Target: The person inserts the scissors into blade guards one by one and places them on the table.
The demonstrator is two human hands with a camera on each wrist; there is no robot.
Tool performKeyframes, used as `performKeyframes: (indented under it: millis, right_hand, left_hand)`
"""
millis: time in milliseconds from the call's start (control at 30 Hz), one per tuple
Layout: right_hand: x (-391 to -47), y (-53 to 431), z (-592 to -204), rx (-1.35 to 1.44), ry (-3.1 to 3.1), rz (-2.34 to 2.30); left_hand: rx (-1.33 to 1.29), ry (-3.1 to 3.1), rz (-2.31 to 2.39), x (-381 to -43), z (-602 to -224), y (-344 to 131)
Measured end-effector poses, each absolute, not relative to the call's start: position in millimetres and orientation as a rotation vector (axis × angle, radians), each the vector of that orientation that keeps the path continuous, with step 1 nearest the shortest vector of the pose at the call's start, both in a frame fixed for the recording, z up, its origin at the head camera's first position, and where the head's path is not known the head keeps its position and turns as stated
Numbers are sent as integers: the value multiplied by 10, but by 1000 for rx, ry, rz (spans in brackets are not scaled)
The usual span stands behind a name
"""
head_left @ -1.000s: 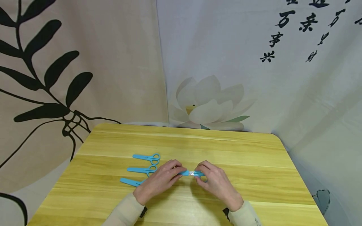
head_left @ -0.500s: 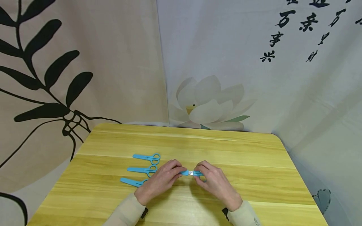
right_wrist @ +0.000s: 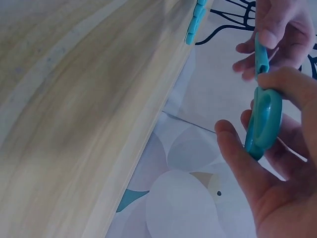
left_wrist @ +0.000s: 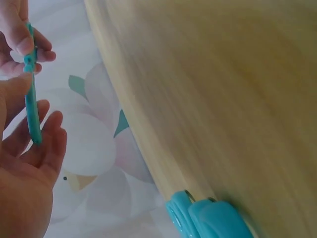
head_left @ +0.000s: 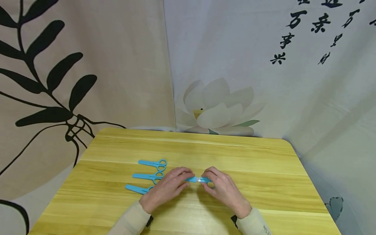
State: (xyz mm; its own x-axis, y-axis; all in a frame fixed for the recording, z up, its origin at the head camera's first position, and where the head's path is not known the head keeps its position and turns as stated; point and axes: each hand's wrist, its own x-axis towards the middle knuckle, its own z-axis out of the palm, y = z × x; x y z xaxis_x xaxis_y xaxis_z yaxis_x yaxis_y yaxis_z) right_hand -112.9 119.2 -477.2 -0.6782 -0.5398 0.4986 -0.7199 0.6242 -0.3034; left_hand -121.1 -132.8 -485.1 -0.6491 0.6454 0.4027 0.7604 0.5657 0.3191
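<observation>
Over the middle of the table, my two hands hold a pair of blue scissors (head_left: 205, 180) level between them. My left hand (head_left: 168, 186) pinches the blue blade cover (head_left: 192, 179) between thumb and fingers. On the other side, my right hand (head_left: 225, 191) grips the scissors by the ring handles. A short strip of shiny blade shows between cover and handles in the head view. In the right wrist view the handle loops (right_wrist: 254, 148) lie between thumb and fingers. The left wrist view shows the cover (left_wrist: 32, 116) edge-on, its tip near my left fingers.
Three more blue scissors with covers lie in a column left of my hands: a far pair (head_left: 151, 164), a middle pair (head_left: 147, 176) and a near pair (head_left: 138, 189), the last partly behind my left hand. Printed cloth (head_left: 132, 65) hangs behind the wooden table (head_left: 249, 156).
The visible blade strip between cover and handles has become slightly shorter. My left fingers have shifted a little along the cover, so more of it shows. The scissors on the table have not moved.
</observation>
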Motion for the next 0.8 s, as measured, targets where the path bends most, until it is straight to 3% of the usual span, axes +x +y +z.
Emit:
performKeyframes:
  millis: [800]
  right_hand:
    - [-1131, 1179, -4767, 1008, -2473, 707]
  left_hand:
    - [-1133, -2632, -772, -1243, -4842, -1476]
